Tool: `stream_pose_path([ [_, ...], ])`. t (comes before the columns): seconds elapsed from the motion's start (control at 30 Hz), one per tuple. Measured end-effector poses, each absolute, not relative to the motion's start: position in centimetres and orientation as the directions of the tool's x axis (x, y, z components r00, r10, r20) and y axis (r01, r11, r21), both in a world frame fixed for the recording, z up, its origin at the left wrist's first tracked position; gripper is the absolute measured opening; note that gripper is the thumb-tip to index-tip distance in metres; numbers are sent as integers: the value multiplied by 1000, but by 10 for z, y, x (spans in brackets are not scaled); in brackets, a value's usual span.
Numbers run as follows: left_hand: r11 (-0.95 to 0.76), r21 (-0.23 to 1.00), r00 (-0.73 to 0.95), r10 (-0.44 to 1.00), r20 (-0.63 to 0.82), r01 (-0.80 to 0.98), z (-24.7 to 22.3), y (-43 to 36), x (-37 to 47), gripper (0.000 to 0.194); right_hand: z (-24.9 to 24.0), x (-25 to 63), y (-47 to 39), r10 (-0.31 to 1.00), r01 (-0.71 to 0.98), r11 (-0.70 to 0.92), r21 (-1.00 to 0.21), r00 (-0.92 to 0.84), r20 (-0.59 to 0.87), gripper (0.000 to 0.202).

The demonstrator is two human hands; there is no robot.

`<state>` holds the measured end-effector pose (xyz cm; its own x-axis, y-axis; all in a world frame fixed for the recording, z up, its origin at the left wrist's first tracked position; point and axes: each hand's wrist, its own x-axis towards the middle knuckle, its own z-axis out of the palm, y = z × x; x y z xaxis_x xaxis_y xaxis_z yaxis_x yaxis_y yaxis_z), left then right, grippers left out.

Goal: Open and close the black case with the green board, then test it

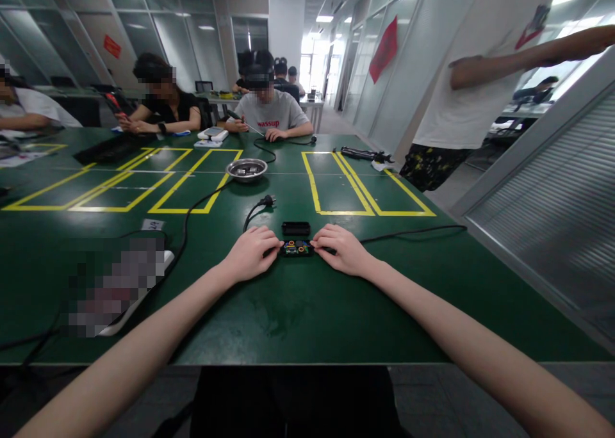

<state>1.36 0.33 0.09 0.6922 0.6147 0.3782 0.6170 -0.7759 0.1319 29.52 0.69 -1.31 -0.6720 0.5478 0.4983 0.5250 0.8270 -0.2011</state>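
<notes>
A small open black case with a circuit board [297, 248] in it lies on the green table, showing yellow, blue and green parts. My left hand [252, 253] is closed at its left end, thumb and fingertips gripping the edge. At the opposite end my right hand [342, 250] pinches in the same way, close to where a black cable [413, 235] runs off to the right. Just behind the case sits a matching hollow black cover [296, 228], apart from both hands. A black power plug [267, 201] on a cord lies beyond my left hand.
A metal bowl [246, 170] with small metal parts stands farther back. At left lies a blurred-out flat device [122, 287] with a cord. Yellow tape rectangles [341, 212] mark the table [307, 323]. A folded black tripod-like object [362, 154] lies at back right. Several people sit opposite; one stands at right.
</notes>
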Motion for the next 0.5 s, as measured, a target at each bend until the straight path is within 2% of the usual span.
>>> stream_pose_path([
  [0.13, -772, 213, 659, 627, 415, 599, -1, 4, 12, 21, -13, 295, 5, 584, 556, 796, -238, -602, 545, 19],
  [0.27, -712, 264, 567, 687, 454, 651, -3, 8, 11, 27, -17, 296, 9, 685, 672, 685, -283, -461, 564, 31],
  [0.4, -620, 308, 519, 779, 353, 722, -7, 11, 11, 42, -25, 293, 16, 734, 711, 652, -264, -504, 455, 38],
  [0.5, -644, 307, 568, 764, 307, 701, -11, 12, 11, 61, -29, 293, 19, 723, 690, 671, -269, -530, 443, 36],
])
